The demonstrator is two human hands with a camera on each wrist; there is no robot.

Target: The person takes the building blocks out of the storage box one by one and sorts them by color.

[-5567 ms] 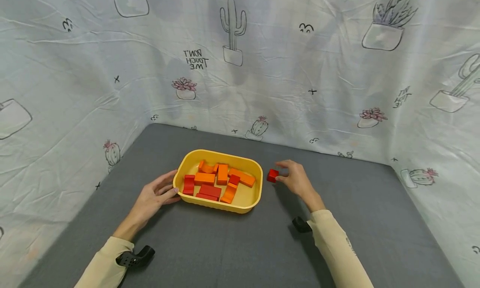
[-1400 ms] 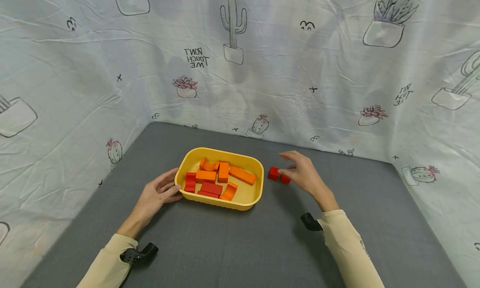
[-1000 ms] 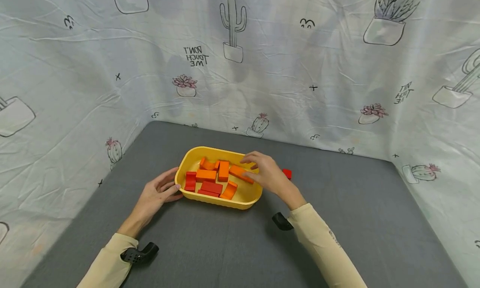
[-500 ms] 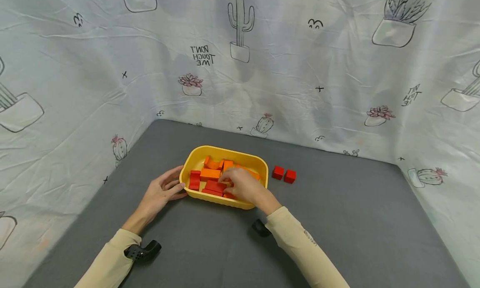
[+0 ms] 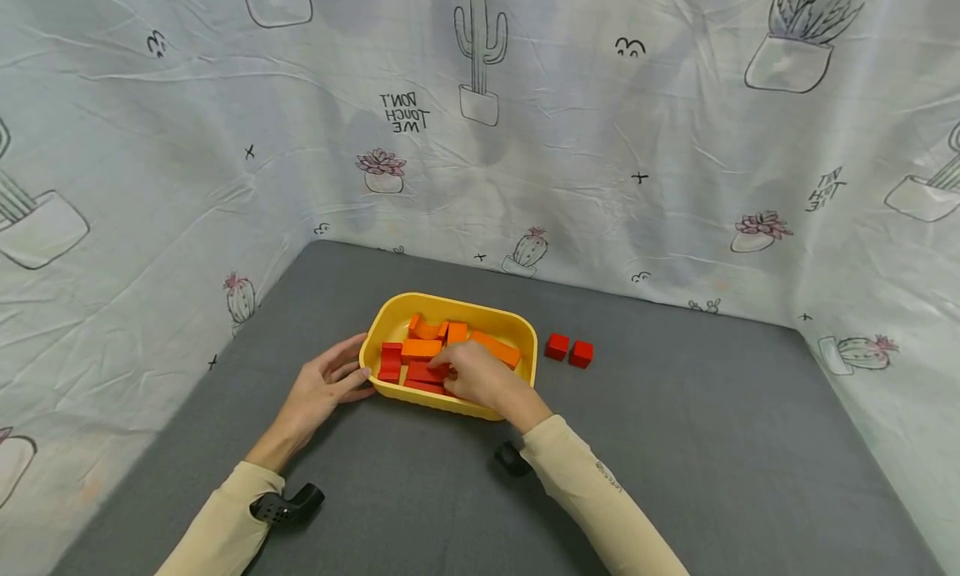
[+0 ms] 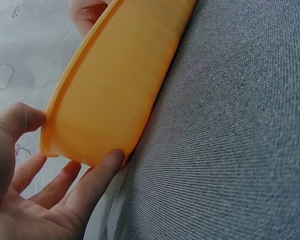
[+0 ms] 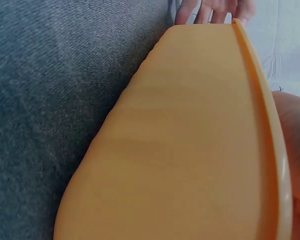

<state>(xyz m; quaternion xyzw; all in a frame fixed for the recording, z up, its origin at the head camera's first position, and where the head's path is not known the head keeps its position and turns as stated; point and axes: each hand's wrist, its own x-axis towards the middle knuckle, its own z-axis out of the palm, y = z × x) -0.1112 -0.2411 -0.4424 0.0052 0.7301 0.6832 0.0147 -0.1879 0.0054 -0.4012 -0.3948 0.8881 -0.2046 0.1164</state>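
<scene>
A yellow plastic bin [image 5: 487, 313] holds several orange and red toy blocks. My left hand [image 5: 318, 388] grips its left end, thumb at the rim and fingers against the outer wall, which the left wrist view shows close up. My right hand [image 5: 483, 380] reaches over the near rim into the bin. Its index finger and thumb pinch a red block [image 5: 422, 371] in the near part; the hand covers that block's right end. Just left of it lies another red block [image 5: 390, 362]. Orange blocks, such as a rectangular one [image 5: 422, 348] and a long one [image 5: 498, 349], sit behind.
Two small red cubes, a left one [image 5: 557, 346] and a right one [image 5: 581, 353], stand side by side on the grey table [image 5: 675, 426] right of the bin. A white cloth [image 5: 570, 142] printed with cacti hangs around the table's back and sides.
A second red cube has come to stand beside the first on the table. My right hand has moved from the cubes leftward into the bin, down to the red block. My left hand stays.
</scene>
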